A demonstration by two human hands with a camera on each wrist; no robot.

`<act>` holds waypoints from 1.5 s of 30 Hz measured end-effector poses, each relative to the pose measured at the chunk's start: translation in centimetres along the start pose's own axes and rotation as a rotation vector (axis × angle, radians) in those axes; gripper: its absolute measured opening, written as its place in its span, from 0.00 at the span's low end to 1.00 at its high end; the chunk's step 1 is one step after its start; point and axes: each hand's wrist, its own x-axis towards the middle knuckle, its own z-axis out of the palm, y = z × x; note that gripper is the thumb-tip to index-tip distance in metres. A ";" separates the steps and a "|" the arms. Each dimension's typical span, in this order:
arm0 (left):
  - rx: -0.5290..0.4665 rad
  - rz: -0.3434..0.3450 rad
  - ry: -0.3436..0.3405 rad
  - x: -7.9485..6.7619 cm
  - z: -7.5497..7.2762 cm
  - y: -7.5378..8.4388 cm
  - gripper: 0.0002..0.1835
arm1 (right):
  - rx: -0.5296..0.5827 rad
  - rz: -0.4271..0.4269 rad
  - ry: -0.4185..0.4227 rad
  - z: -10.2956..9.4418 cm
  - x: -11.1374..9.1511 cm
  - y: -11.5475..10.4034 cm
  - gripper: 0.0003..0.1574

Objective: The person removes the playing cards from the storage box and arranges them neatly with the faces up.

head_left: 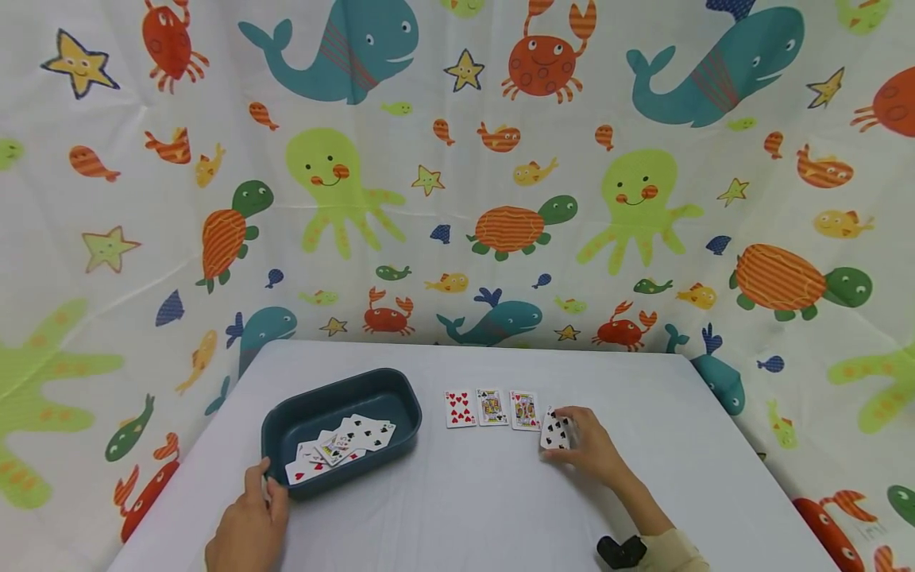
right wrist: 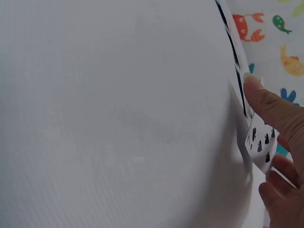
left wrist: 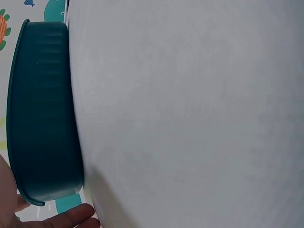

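The right hand [head_left: 592, 449] holds a playing card [head_left: 554, 435] by its edges, pinched between a lowered thumb and the fingers above, at the right end of a short row on the white table [head_left: 465, 508]. The card is white with black pips, its suit and number too small to tell for certain, and the right wrist view shows it tilted up at an angle to the cloth, the thumb and fingers curving round it. Just beside it lie three cards, face up and nearly even along the top — a red card of heart pips [head_left: 461, 409] farthest left, then a face card with black marks [head_left: 492, 407], then a face card with red marks [head_left: 525, 411]. The held card sits a little nearer the person than these. To the left stands a dark teal tray [head_left: 306, 425] with rounded corners and a thin lip; the left wrist view shows faint bands down its smooth outer wall. Inside it, toward the near side, a loose pile of cards [head_left: 357, 437] overlaps at mixed angles, red hearts, black pips and a face card showing. The left hand [head_left: 250, 524] touches the tray's near left corner, its fingers extended — resting against the outside rather than wrapped round it.
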 end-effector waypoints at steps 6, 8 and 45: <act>0.006 -0.009 0.011 0.0 -0.1 0.2 0.25 | -0.075 -0.043 -0.034 -0.9 1.4 0.4 0.51; 0.008 -0.011 0.012 -0.1 0.0 0.2 0.25 | -0.104 -0.048 -0.045 -1.2 2.0 0.5 0.51; 0.002 0.019 0.055 -0.2 0.0 0.2 0.23 | -0.202 -0.028 -0.106 -1.8 4.3 1.1 0.52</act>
